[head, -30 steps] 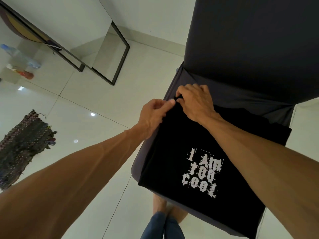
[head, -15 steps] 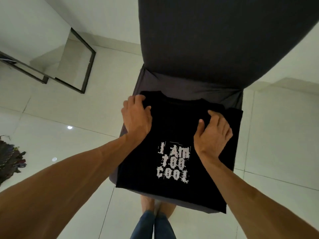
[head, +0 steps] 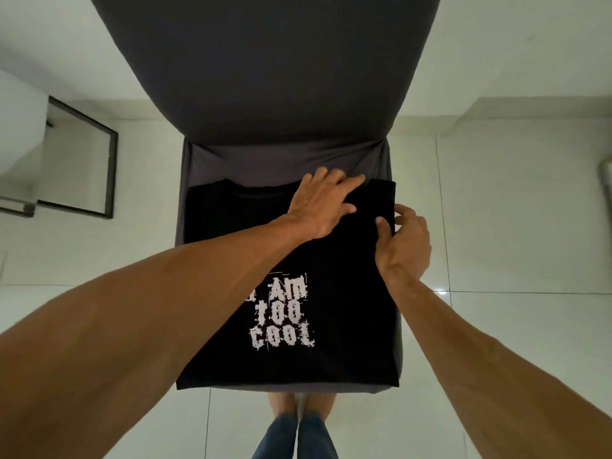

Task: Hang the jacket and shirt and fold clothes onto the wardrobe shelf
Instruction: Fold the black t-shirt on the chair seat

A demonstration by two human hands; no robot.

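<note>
Crossing over, left hand [head: 323, 207] now presses flat on the black T-shirt [head: 231, 220] while right hand [head: 405, 241] pinches its right edge.

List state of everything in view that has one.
chair: upright, grey cover on.
black T-shirt: flat on the chair seat, print up, collar toward the backrest.
left hand: fingers spread, pressing on the T-shirt near its collar.
right hand: pinching the T-shirt's right edge.
</note>
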